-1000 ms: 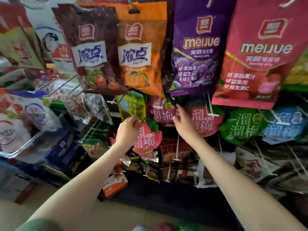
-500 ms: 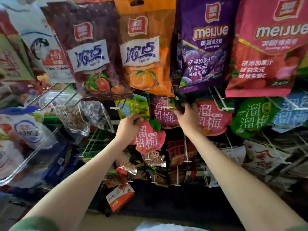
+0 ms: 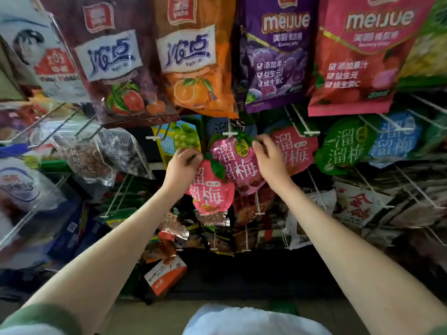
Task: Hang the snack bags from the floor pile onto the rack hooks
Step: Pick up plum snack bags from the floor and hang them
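As both arms are reaching toward the rack, left hand: gripping the top edge of a red plum bag, which is dangling below the grip.
Right hand: pinching a pink plum bag at its upper edge.
Hook: poking out just up-left of the right grip, at the pink plum bag's top.

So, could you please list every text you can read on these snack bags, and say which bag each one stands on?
"meiJue": purple bag and red bag.
"添加果汁", "益生元": the same two bags.
"溜溜梅": upper pink bag, green bag; partly covered on the lower pink bag.
Smaller print everywhere: too blurred to read.
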Demonstrator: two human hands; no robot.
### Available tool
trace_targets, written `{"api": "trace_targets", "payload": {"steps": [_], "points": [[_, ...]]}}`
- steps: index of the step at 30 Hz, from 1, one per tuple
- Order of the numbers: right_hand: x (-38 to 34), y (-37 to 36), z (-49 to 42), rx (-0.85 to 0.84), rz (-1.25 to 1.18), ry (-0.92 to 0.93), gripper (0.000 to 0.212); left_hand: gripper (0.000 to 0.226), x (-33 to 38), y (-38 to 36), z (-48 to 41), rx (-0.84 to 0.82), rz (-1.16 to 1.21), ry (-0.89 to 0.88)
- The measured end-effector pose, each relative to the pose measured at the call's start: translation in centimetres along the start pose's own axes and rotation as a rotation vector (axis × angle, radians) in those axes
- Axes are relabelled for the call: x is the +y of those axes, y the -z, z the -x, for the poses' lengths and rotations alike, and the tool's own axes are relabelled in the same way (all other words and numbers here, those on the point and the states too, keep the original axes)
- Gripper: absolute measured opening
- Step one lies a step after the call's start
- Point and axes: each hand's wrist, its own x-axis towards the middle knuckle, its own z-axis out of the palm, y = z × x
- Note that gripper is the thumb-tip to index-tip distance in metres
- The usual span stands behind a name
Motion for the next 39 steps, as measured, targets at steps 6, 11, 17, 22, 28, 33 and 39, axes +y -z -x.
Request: {"api": "trace_targets", "payload": {"steps": [6,11,17,22,28,33,39], "points": [[-0.8,1.2,1.8,-0.072,-0.033,0.016,0.015,0.031,2.1,-0.3,1.8,-0.060,0.292,0.101],[-1.6,1.1,2.8,-0.121,-0.006,0.088,0.022,0.034,3.7,-0.3,2.7,-0.066,0.272,0.101],[-0.9,1.4,3.4,-0.247,-0.116,-0.025,0.021,0.020,4.2,-0.9,4.2,0.037,0.153,0.133],[1.0,0.7,2.6,-0.388,-0.070,-0.208,0.036,0.018,2.2,-1.1,4.9,0.120,0.059,0.173],[4.5,-0.6,0.4,-0.289,0.108,-0.232,0.082,0.015,-1.0,-0.7,3.1,0.180,-0.001,0.153],[5.2,-2.5,-3.4,-0.150,0.214,-0.111,0.099,0.018,-3.1,-0.7,0.5,0.214,-0.053,0.079],[4.4,-3.5,-6.1,-0.013,0.071,-0.119,0.087,0.016,-4.0,-0.2,-2.0,0.263,-0.009,0.057]]}}
